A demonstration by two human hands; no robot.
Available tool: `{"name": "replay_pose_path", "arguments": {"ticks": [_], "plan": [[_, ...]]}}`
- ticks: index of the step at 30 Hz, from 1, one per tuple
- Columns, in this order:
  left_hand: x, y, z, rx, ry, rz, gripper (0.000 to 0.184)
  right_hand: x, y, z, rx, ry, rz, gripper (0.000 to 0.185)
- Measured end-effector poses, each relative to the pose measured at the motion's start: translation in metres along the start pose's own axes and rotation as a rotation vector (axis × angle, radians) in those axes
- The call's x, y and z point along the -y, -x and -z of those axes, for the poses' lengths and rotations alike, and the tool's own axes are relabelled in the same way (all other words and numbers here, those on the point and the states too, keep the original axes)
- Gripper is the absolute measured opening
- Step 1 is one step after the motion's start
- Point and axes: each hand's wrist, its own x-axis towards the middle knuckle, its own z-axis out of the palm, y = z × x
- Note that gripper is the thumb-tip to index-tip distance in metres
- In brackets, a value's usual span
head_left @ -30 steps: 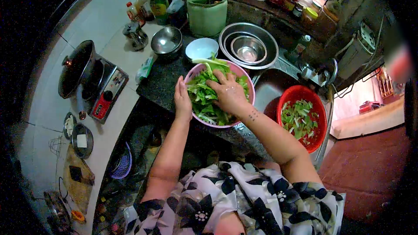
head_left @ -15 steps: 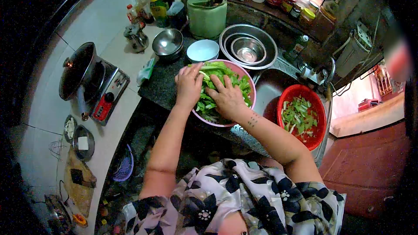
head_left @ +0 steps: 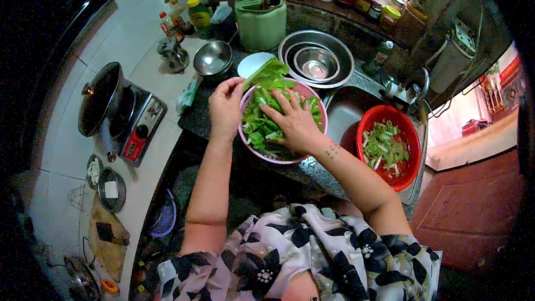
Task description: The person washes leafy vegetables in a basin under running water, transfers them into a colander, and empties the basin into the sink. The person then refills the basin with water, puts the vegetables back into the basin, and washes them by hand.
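Observation:
A pink bowl (head_left: pixel 278 159) full of cut green leaves (head_left: pixel 261 125) stands on the dark counter at the sink's left side. At its upper left rim, my left hand (head_left: pixel 226 108) pinches the end of a large leaf (head_left: pixel 271 75), which stretches over the bowl. My right hand (head_left: pixel 298 125) lies on the leaves with its fingers spread. Right of it, a red basin (head_left: pixel 415 153) in the sink holds cut leaves and pale stalks. A white bowl (head_left: pixel 255 64) is just behind the pink one.
Nested steel bowls (head_left: pixel 348 58) and a green container (head_left: pixel 261 25) stand behind. Farther left are a steel bowl (head_left: pixel 213 57), a stove (head_left: pixel 142 131) with a dark wok (head_left: pixel 100 97), and a cutting board (head_left: pixel 108 251). The faucet (head_left: pixel 424 83) rises at the sink's right.
My left hand went from the pink bowl's side onto the leaves, then back left to its rim, drawing out a large leaf. My right hand stays on the leaves. The view has shifted slightly.

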Motion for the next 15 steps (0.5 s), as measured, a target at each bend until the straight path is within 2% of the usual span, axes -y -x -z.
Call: {"name": "replay_pose_path", "arguments": {"ticks": [2, 3, 6, 8, 10, 11, 12, 13, 15], "plan": [[0.01, 0.007, -0.004, -0.043, -0.031, 0.042, 0.014, 0.001, -0.001, 0.0, -0.003, -0.023, -0.015, 0.094], [0.017, 0.011, -0.003, -0.023, -0.249, -0.036, 0.015, 0.001, 0.001, 0.005, -0.013, -0.047, -0.02, 0.095], [0.047, 0.023, 0.002, 0.181, -0.792, -0.075, 0.02, -0.004, 0.008, 0.009, -0.112, -0.153, 0.014, 0.097], [0.052, 0.027, 0.005, 0.258, -0.862, -0.057, 0.018, -0.009, 0.014, 0.007, -0.199, -0.258, 0.039, 0.098], [0.051, 0.026, 0.005, 0.3, -0.929, -0.073, 0.017, -0.01, 0.014, -0.003, -0.153, -0.2, 0.034, 0.083], [0.064, 0.021, 0.008, 0.294, -0.887, -0.174, 0.017, -0.011, 0.011, -0.011, -0.099, -0.15, 0.039, 0.078], [0.066, 0.015, 0.011, 0.368, -0.913, -0.174, 0.018, -0.01, 0.01, -0.015, -0.044, -0.102, 0.044, 0.073], [0.066, 0.01, 0.013, 0.444, -0.94, -0.172, 0.019, -0.006, 0.01, -0.015, 0.003, -0.036, 0.052, 0.055], [0.046, 0.009, 0.015, 0.558, -0.897, -0.167, 0.022, 0.0, 0.009, -0.025, 0.021, 0.044, 0.066, 0.05]]}}
